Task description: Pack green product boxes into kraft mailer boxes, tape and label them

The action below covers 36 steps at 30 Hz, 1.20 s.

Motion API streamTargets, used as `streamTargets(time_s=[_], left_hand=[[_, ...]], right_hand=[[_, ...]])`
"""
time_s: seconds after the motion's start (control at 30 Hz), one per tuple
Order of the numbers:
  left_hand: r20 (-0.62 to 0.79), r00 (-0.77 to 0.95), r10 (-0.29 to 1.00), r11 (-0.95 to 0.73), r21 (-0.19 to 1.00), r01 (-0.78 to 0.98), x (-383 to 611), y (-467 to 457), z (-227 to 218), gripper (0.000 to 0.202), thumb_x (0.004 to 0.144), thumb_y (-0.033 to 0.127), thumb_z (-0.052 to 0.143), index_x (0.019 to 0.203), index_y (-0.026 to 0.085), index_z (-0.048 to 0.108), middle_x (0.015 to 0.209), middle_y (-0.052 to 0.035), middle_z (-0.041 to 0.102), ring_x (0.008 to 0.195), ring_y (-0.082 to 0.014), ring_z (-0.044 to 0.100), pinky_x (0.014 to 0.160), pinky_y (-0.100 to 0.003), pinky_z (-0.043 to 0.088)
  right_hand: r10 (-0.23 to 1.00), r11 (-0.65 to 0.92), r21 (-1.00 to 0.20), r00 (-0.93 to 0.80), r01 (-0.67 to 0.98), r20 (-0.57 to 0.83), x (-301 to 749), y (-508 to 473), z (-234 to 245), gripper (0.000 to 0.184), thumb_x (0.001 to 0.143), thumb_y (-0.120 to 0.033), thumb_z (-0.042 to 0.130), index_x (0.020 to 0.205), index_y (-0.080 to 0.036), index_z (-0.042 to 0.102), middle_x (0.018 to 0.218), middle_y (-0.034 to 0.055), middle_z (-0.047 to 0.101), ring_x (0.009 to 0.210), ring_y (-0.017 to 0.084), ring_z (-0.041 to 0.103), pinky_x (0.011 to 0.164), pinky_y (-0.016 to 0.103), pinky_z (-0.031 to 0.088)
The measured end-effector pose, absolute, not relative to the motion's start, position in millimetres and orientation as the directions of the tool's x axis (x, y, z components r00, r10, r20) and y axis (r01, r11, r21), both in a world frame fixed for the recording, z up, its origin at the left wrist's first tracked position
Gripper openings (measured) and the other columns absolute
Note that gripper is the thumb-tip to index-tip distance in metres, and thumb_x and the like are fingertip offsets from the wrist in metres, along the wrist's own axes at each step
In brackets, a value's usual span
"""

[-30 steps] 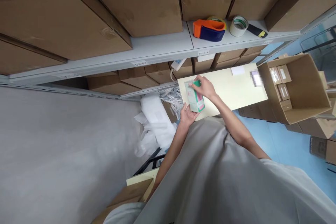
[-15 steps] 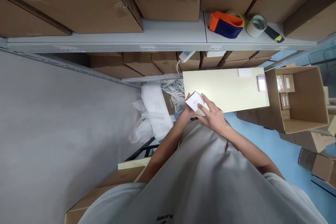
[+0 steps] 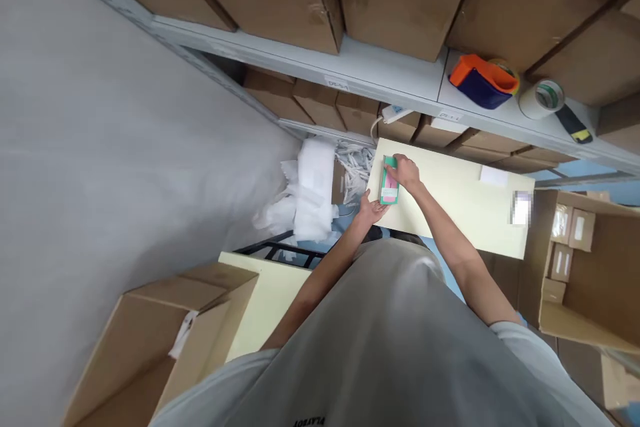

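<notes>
A small green and pink box (image 3: 389,188) with a white label band is over the left end of the pale yellow board (image 3: 450,207). Gripping its upper end from the right is my right hand (image 3: 407,172), with the thumb across its face. My left hand (image 3: 373,209) is palm up by the box's lower end, thumb apart and fingers stretched out. Whether those fingertips touch the box I cannot tell.
An orange and navy tape dispenser (image 3: 483,83), a tape roll (image 3: 543,99) and a black-yellow cutter (image 3: 573,124) lie on the shelf above. White wrap (image 3: 315,187) is left of the board. Open cartons stand at right (image 3: 590,320) and lower left (image 3: 145,327).
Earlier both hands held a box with its white printed face showing; now a green and pink face shows. My left hand has opened from it, and the view has turned.
</notes>
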<state>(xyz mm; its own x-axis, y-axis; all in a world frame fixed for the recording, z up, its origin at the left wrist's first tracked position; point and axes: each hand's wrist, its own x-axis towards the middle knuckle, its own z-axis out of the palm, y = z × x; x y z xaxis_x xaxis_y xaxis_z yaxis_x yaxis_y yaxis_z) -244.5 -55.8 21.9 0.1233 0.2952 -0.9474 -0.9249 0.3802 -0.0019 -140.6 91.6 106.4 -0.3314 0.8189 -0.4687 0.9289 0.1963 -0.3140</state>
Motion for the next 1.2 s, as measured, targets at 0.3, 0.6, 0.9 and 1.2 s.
streamTargets(time_s=[0.3, 0.6, 0.9, 1.2], left_hand=[[-0.971, -0.017, 0.237, 0.296, 0.089, -0.951, -237.5, -19.1, 20.2, 0.055, 0.105, 0.046, 0.076, 0.149, 0.014, 0.065, 0.143, -0.0271, 0.074, 0.141, -0.0333, 0.076, 0.124, -0.043, 0.057], [-0.925, -0.213, 0.316, 0.064, 0.244, -0.968, -242.3, -119.7, 52.1, 0.024, 0.098, 0.018, 0.074, 0.121, 0.02, 0.077, 0.139, -0.0206, 0.081, 0.146, -0.0335, 0.073, 0.133, -0.044, 0.047], [-0.875, -0.438, 0.209, -0.384, 0.338, -0.859, -273.7, -272.1, 92.9, 0.014, 0.092, 0.013, 0.07, 0.102, 0.023, 0.072, 0.134, -0.0138, 0.084, 0.141, -0.0306, 0.077, 0.133, -0.044, 0.048], [-0.728, -0.681, -0.079, -0.82, 0.436, -0.371, -270.1, -514.1, 132.7, 0.012, 0.092, 0.013, 0.074, 0.1, 0.022, 0.072, 0.134, -0.0116, 0.084, 0.142, -0.0296, 0.076, 0.128, -0.043, 0.053]], right_hand=[[0.737, 0.119, -0.255, -0.257, 0.96, -0.626, -153.0, 155.7, 67.3, 0.052, 0.116, -0.039, 0.057, 0.156, -0.006, 0.064, 0.162, 0.0272, 0.067, 0.15, 0.039, 0.064, 0.121, 0.05, 0.054], [0.8, 0.343, -0.388, -0.482, 0.856, -0.357, -124.1, 88.0, 58.6, 0.07, 0.106, -0.046, 0.056, 0.165, -0.008, 0.06, 0.181, 0.0267, 0.05, 0.165, 0.046, 0.047, 0.139, 0.067, 0.029], [0.509, 0.523, -0.607, -0.79, 0.599, -0.342, -182.2, -24.1, 103.4, 0.071, 0.104, -0.056, 0.056, 0.159, -0.012, 0.068, 0.156, 0.0264, 0.074, 0.148, 0.042, 0.071, 0.132, 0.061, 0.046], [-0.066, 0.524, -0.837, -0.972, 0.158, -0.225, -283.9, -272.4, 138.4, 0.05, 0.105, -0.058, 0.066, 0.14, -0.024, 0.079, 0.137, 0.016, 0.086, 0.128, 0.033, 0.084, 0.119, 0.053, 0.062]])
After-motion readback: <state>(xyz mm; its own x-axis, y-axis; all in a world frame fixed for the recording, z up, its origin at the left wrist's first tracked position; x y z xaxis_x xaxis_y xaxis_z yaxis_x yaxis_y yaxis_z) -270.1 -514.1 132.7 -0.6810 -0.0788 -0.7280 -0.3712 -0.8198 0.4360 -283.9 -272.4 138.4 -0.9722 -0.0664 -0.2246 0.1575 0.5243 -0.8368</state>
